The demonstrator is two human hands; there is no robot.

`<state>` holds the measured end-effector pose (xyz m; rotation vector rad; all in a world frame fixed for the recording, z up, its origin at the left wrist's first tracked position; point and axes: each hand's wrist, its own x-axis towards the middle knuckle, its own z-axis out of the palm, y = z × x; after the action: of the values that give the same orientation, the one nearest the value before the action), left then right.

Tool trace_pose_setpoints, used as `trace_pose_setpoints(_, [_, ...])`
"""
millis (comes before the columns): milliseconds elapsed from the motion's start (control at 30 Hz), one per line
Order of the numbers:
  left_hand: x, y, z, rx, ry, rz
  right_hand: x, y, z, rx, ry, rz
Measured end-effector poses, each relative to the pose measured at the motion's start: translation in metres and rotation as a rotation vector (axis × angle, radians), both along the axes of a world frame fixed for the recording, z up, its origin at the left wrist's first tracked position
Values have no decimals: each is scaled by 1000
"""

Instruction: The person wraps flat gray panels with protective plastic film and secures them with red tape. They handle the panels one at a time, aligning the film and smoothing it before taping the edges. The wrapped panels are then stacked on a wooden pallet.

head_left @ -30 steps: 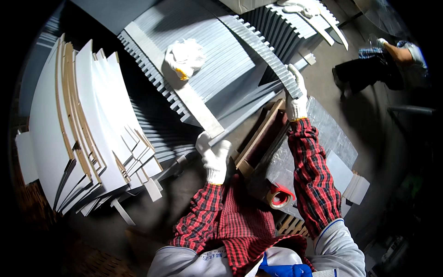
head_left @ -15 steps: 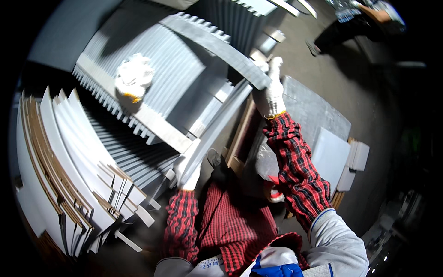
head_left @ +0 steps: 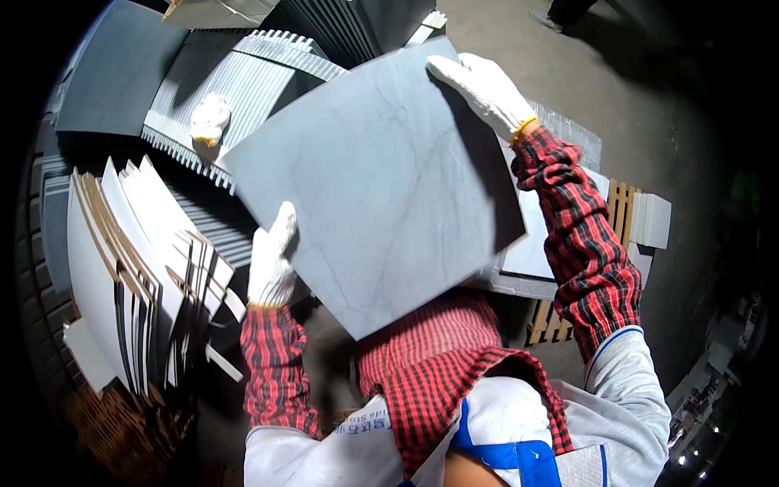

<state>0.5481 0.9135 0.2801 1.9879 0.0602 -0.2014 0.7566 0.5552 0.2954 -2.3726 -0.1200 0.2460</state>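
Note:
Between my hands is a large square grey tile (head_left: 389, 187) with faint veins, its broad face turned up toward me and its corners askew. White knitted gloves cover both hands. My left hand (head_left: 272, 258) grips the tile's left edge, thumb along the rim and the other fingers mostly hidden. At the upper right corner, my right hand (head_left: 483, 93) holds the edge with its thumb lying over the face; the fingers behind are partly hidden. Beyond the tile stands a row of grey tiles on edge (head_left: 215, 77), with a crumpled white glove (head_left: 209, 119) resting on top.
White sheets with brown edges (head_left: 114, 268) lean in a bundle at the left. A large dark panel (head_left: 122, 69) stands at the far left. On the right, flat pale slabs (head_left: 523, 260) lie beside a wooden pallet (head_left: 623, 207). Another person's foot (head_left: 548, 20) shows at the far right.
The tile was nearly edge-on between my hands; now its face is turned up and it is nearer me. My left hand moved left and up, my right hand farther up.

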Motion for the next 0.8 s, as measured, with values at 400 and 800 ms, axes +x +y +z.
trace_pose_setpoints(400, [-106, -139, -67, -1579, 479, 593, -98, -117, -173, 123, 592, -265])
trace_pose_setpoints(800, [-39, -127, -73, -1268, 664, 585, -91, -110, -210, -211, 441, -218])
